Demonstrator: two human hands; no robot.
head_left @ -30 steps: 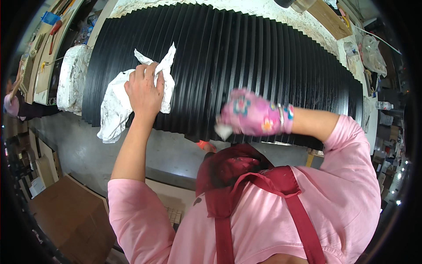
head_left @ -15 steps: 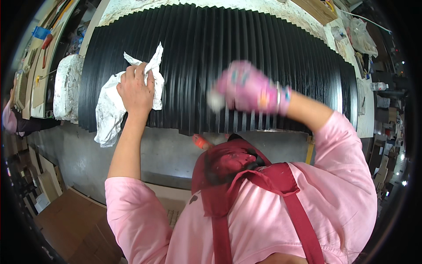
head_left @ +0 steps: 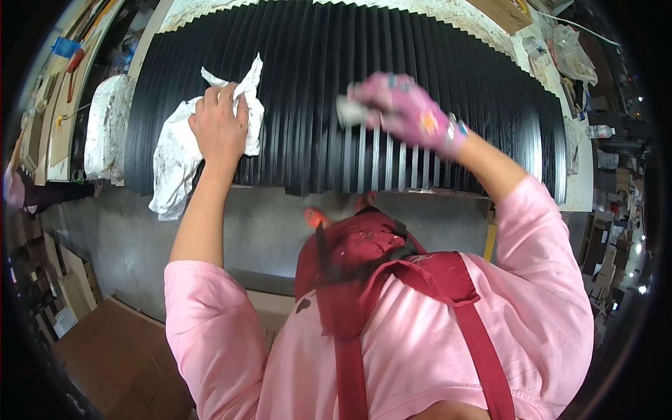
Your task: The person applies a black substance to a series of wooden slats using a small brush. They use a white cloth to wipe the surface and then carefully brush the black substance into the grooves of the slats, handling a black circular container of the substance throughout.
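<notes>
Long black strips [head_left: 301,105] lie side by side across the bench, forming a ridged surface. Toward its left part, my bare left hand [head_left: 220,129] is closed on a crumpled white cloth [head_left: 175,157], stained with dark smudges. One end of the cloth sticks up past my thumb, and the rest hangs over the near edge of the strips. My right hand [head_left: 409,115], in a pink patterned glove, grips a small whitish pad [head_left: 351,112] over the middle of the strips. Motion blurs the pad, so its exact kind and whether it touches them cannot be told.
A white wrapped block [head_left: 108,129] stands left of the strips. Beyond it, a side bench holds a red-handled tool [head_left: 75,61] and a blue item [head_left: 66,47]. A clear plastic bag [head_left: 574,56] lies at the far right. Brown board [head_left: 119,350] sits low on the left.
My right hand has shifted slightly with the pad over the strips. My left hand stays on the cloth. The whole view has tilted a little, moving the bench edge upward.
</notes>
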